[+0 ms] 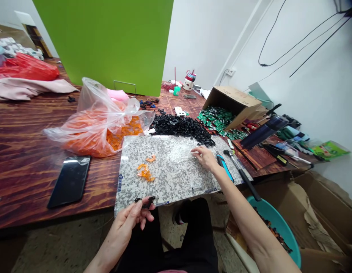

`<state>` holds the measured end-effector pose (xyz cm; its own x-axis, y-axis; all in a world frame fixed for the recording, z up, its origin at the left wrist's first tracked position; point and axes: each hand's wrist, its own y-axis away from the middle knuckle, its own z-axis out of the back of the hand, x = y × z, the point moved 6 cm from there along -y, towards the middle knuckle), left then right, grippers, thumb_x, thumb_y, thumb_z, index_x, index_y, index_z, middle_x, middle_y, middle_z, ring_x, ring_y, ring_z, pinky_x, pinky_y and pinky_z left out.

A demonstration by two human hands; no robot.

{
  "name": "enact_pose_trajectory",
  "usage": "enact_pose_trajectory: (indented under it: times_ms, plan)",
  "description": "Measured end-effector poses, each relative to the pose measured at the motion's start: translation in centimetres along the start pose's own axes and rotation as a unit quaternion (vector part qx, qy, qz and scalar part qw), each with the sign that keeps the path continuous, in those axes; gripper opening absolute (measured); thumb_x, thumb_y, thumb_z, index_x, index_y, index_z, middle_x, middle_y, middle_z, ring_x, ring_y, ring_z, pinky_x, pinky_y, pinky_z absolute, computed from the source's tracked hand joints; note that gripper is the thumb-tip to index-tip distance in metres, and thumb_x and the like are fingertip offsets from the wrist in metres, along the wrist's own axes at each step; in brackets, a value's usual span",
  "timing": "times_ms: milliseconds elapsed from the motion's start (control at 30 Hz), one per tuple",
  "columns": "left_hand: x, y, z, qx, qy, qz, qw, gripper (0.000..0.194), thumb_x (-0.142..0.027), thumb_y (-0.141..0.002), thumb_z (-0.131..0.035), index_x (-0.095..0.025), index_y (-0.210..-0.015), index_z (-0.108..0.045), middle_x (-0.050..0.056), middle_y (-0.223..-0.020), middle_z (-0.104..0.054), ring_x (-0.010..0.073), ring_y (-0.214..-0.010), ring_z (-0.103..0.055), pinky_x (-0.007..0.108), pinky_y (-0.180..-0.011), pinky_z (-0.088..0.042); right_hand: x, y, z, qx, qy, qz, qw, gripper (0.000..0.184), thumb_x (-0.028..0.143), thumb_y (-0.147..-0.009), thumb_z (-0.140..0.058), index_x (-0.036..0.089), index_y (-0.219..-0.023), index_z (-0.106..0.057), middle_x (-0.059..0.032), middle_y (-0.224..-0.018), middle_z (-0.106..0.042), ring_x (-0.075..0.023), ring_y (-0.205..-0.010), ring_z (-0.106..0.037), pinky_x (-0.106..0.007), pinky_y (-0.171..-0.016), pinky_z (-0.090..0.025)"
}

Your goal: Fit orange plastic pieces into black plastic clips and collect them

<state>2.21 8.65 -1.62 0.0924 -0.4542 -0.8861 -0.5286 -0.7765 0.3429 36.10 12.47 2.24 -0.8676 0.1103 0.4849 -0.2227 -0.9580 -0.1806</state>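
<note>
My left hand [133, 216] pinches a small black plastic part [147, 203] between thumb and fingers, just off the near edge of a speckled grey board [164, 185]. My right hand [203, 156] is over the board's right half, fingertips drawn together at the edge of a spread of thin, shiny pins or wires [178, 151]. Whatever those fingertips hold is too small to make out. Several orange plastic pieces [146, 172] lie on the board's left. Behind the board is a heap of black plastic parts [181, 127].
Right of my right hand lie a blue-and-black tool [225, 167] and a hammer [241, 172]. A clear bag of orange parts [102, 131] and a phone [70, 181] are left. A cardboard box [233, 102] spills green-and-black pieces. A turquoise basin [289, 235] stands low at right.
</note>
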Motion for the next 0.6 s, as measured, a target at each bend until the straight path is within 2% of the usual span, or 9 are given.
enact_pose_trajectory:
  times_ms: [200, 300, 367, 433, 500, 600]
  plan:
    - [0.1, 0.1, 0.0, 0.012, 0.015, 0.017, 1.000, 0.041, -0.046, -0.083, -0.061, -0.013, -0.106, -0.068, 0.006, -0.073, -0.074, 0.0121, -0.061, -0.056, 0.024, -0.063, -0.044, 0.8, 0.0, -0.6, 0.004, 0.034, 0.034, 0.999, 0.006, 0.017, -0.081, -0.062, 0.018, -0.079, -0.067, -0.0071, -0.086, -0.063, -0.0192, -0.085, -0.054, -0.029, -0.080, -0.038]
    - [0.1, -0.1, -0.2, 0.003, 0.046, 0.031, 0.998, 0.034, -0.040, -0.084, -0.062, -0.015, -0.105, -0.069, 0.007, -0.083, -0.075, 0.0142, -0.069, -0.063, 0.025, -0.068, -0.047, 1.5, 0.2, 0.1, -0.019, 0.025, 0.035, 0.999, 0.005, 0.018, -0.082, -0.061, 0.018, -0.078, -0.064, -0.0060, -0.083, -0.063, -0.0184, -0.079, -0.055, -0.029, -0.076, -0.039]
    - [0.1, -0.1, -0.3, -0.013, 0.080, 0.034, 0.996, 0.031, -0.039, -0.082, -0.065, -0.016, -0.102, -0.071, 0.008, -0.091, -0.076, 0.0176, -0.077, -0.068, 0.026, -0.069, -0.050, 2.8, 0.8, 0.5, -0.042, 0.006, 0.033, 0.999, 0.007, 0.022, -0.084, -0.058, 0.018, -0.080, -0.063, -0.0051, -0.081, -0.063, -0.0174, -0.074, -0.055, -0.028, -0.071, -0.041]
    - [-0.1, -0.2, -0.5, -0.031, 0.115, 0.020, 0.993, 0.030, -0.038, -0.080, -0.067, -0.016, -0.100, -0.072, 0.008, -0.095, -0.075, 0.0215, -0.084, -0.069, 0.028, -0.071, -0.052, 5.3, 2.1, 0.5, -0.060, -0.025, 0.033, 0.997, 0.013, 0.026, -0.089, -0.051, 0.018, -0.086, -0.061, -0.0045, -0.080, -0.062, -0.0160, -0.070, -0.056, -0.026, -0.065, -0.043]
    - [-0.3, -0.3, -0.7, -0.044, 0.138, -0.006, 0.989, 0.029, -0.037, -0.080, -0.067, -0.017, -0.100, -0.072, 0.008, -0.094, -0.076, 0.0229, -0.086, -0.070, 0.029, -0.073, -0.053, 8.7, 4.2, -0.1, -0.057, -0.076, 0.040, 0.995, 0.017, 0.030, -0.092, -0.046, 0.018, -0.091, -0.059, -0.0036, -0.079, -0.062, -0.0144, -0.066, -0.057, -0.024, -0.060, -0.045]
    - [-0.3, -0.5, -1.2, -0.039, 0.146, -0.035, 0.988, 0.027, -0.035, -0.084, -0.062, -0.017, -0.103, -0.071, 0.007, -0.095, -0.076, 0.0226, -0.089, -0.070, 0.030, -0.078, -0.053, 14.3, 8.0, -2.2, 0.006, -0.211, 0.062, 0.975, 0.011, 0.026, -0.090, -0.053, 0.020, -0.092, -0.061, -0.0013, -0.076, -0.063, -0.0119, -0.063, -0.058, -0.021, -0.057, -0.047]
